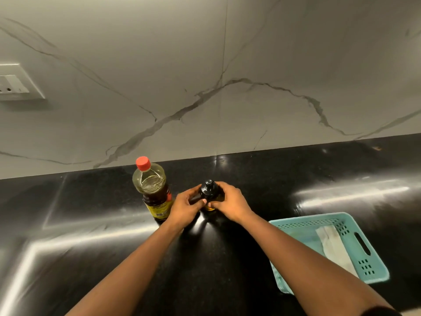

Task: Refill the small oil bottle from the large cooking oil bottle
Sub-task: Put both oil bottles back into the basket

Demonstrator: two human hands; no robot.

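The large cooking oil bottle [153, 190] stands upright on the black counter, clear plastic with a red cap and a yellow label. Just to its right stands the small oil bottle [208, 192] with a black pump top; most of its body is hidden by my hands. My left hand [185, 207] wraps round its left side, and my right hand [230, 201] curls round its right side. Both hands grip the small bottle at about the level of its top.
A light blue plastic basket [369, 267] with a folded cloth [335, 245] in it sits on the counter at the right, beside my right forearm. A marble wall rises behind the counter [91, 224], with a switch plate [16, 84] at the far left.
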